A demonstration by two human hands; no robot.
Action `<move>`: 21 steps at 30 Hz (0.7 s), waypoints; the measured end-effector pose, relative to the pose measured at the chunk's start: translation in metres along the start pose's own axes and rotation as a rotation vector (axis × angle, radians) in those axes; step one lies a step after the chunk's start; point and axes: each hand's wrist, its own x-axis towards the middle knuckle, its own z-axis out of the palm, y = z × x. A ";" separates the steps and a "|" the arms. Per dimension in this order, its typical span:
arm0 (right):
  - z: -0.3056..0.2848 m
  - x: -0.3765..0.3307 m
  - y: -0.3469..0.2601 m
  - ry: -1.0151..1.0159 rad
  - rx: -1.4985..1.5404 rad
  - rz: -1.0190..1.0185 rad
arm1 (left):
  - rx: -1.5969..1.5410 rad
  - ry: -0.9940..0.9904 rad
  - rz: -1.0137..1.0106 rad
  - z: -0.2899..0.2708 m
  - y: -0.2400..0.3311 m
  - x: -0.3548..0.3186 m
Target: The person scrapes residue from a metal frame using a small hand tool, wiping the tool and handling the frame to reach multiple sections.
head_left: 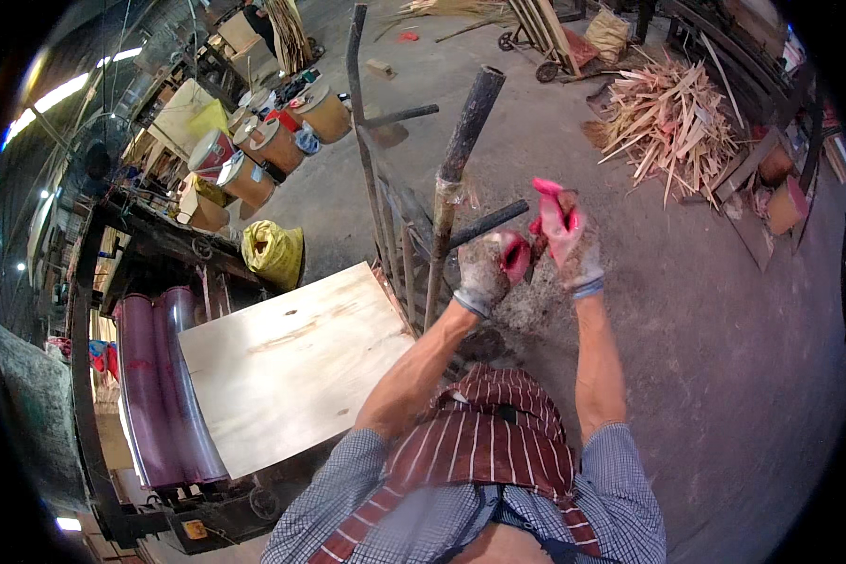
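Observation:
Both my hands wear soiled pale work gloves with pink-red palms, raised close together in front of my apron. My left hand (491, 266) is loosely curled, with a red hollow showing between thumb and fingers and nothing visible in it. It is just right of an upright metal post (439, 235) with a dark sleeve on top. My right hand (571, 240) has its fingers pointing up and apart, also with nothing visible in it. A pale wood veneer sheet (291, 367) lies to the left, its far right corner by the posts.
A machine with purple-red rollers (150, 385) stands at the left, beside the sheet. Beyond it are a yellow sack (274, 254) and several round drums (274, 146). A heap of wood strips (669, 120) lies far right, near a wheeled cart (547, 38). A dark bar (491, 223) juts from the post.

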 end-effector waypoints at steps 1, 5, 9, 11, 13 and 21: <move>-0.007 0.000 0.001 -0.038 0.102 0.007 | -0.128 0.083 -0.025 0.005 -0.005 -0.008; -0.017 -0.009 -0.016 -0.110 0.293 0.028 | 0.120 0.207 -0.081 -0.013 -0.020 -0.032; 0.040 -0.004 -0.042 -0.022 0.108 -0.181 | -0.368 0.486 -0.430 -0.050 -0.026 -0.038; 0.079 0.014 -0.046 0.016 -0.066 -0.186 | -0.354 0.557 -0.374 -0.071 -0.031 -0.029; 0.099 0.030 -0.037 -0.044 -0.172 -0.079 | -0.246 0.631 -0.421 -0.093 -0.038 -0.016; 0.082 0.063 0.009 -0.211 0.183 -0.064 | -0.457 0.455 -0.454 -0.156 -0.040 0.026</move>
